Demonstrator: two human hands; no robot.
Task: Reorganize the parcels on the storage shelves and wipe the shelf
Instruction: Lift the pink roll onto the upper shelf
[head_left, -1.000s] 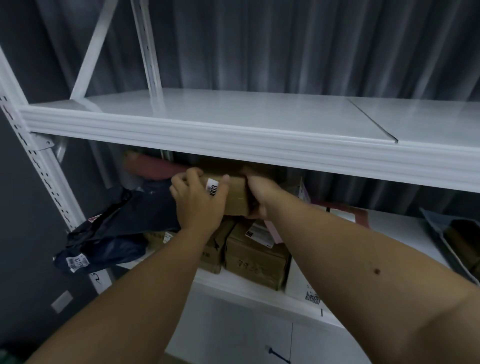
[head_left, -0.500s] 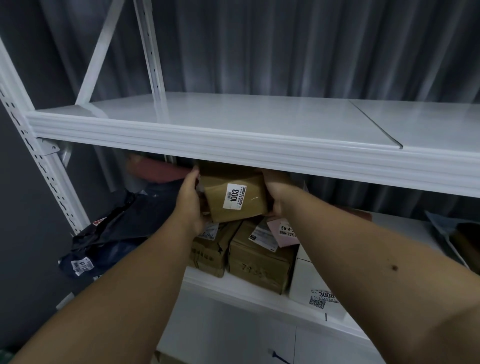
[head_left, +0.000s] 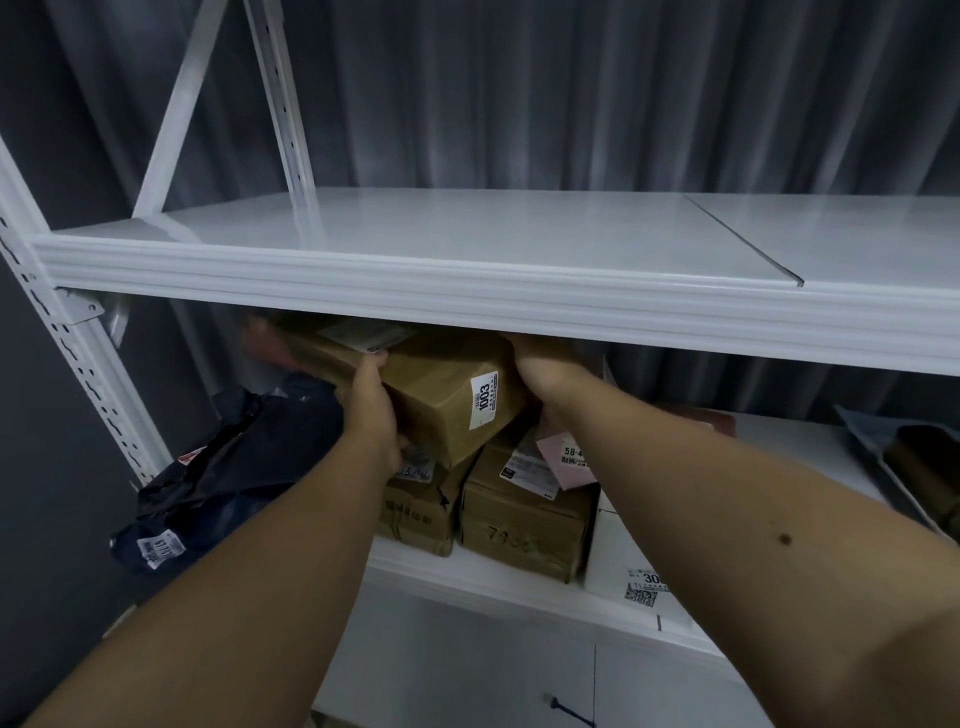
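Note:
A brown cardboard parcel (head_left: 441, 395) with a white "1003" label is tilted just under the upper white shelf (head_left: 467, 291). My left hand (head_left: 371, 402) grips its left side and my right hand (head_left: 540, 366) grips its right side. It hangs over two brown boxes (head_left: 524, 519) that stand on the lower shelf (head_left: 498, 582). The upper shelf's top is bare. My right hand's fingers are partly hidden behind the shelf edge.
A dark blue plastic mailer (head_left: 228, 483) lies at the left end of the lower shelf. A pink envelope (head_left: 569, 460) leans by my right wrist, a white box (head_left: 628, 561) beside it. A grey mailer (head_left: 914, 467) sits far right. A perforated upright (head_left: 78, 364) stands at left.
Both hands have pulled the "1003" parcel out toward me and tilted it, so more of its top and long side shows. The view has shifted slightly downward.

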